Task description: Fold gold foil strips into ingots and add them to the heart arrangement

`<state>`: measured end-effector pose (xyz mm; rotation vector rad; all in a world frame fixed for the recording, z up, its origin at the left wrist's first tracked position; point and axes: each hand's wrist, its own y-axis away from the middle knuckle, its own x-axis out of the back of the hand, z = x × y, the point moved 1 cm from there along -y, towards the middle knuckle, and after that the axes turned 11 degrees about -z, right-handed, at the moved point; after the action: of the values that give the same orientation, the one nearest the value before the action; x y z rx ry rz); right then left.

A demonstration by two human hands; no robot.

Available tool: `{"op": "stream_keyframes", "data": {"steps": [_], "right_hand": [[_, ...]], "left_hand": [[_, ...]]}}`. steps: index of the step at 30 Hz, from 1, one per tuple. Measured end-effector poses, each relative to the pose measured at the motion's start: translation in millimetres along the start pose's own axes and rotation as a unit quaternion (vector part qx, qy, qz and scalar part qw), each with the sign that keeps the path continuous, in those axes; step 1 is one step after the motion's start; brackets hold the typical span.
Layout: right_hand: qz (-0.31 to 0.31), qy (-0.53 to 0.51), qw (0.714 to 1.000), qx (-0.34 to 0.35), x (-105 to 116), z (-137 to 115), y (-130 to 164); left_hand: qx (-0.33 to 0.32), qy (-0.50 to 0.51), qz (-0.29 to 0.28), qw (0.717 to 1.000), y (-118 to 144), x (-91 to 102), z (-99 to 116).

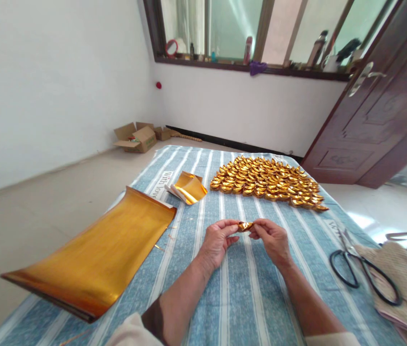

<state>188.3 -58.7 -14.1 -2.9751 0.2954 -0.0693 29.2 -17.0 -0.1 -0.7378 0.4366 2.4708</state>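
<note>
Underneath both hands lies a striped cloth point(239, 288), a flat bed for the work. Left of the left hand point(216, 241) sits a stack of gold sheets point(91, 257), within reach as stock. Beyond the hands, folded gold ingots point(266, 180) lie packed in rows; cut foil point(189, 187) lies beside them. Scissors point(363, 269) rest right of the right hand point(273, 240). Both hands pinch one small foil piece point(245, 225) between them, fingertips closed on its ends, seemingly to crease it. Far off, an open box point(136, 137); contents unclear.
</note>
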Motion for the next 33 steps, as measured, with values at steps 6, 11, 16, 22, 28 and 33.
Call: {"op": "stream_keyframes", "data": {"steps": [6,11,16,22,28,33], "right_hand": [[0.012,0.032,0.999,-0.011,9,5,-7],[0.047,0.083,0.995,-0.014,36,13,-21],[0.096,0.162,0.982,-0.019,81,22,-42],[0.144,0.271,0.952,-0.020,125,27,-69],[0.168,0.331,0.928,-0.018,136,28,-83],[0.176,0.356,0.918,-0.013,142,34,-92]], "left_hand": [[0.013,-0.028,0.038,0.999,-2,2.0,0],[0.024,-0.062,0.057,0.996,-2,1.1,2],[0.033,-0.080,0.051,0.995,-1,0.1,3],[0.038,-0.105,0.042,0.993,-1,0.7,3],[0.046,-0.119,0.028,0.991,-2,2.5,3],[0.052,-0.116,0.028,0.992,-2,1.4,5]]}}
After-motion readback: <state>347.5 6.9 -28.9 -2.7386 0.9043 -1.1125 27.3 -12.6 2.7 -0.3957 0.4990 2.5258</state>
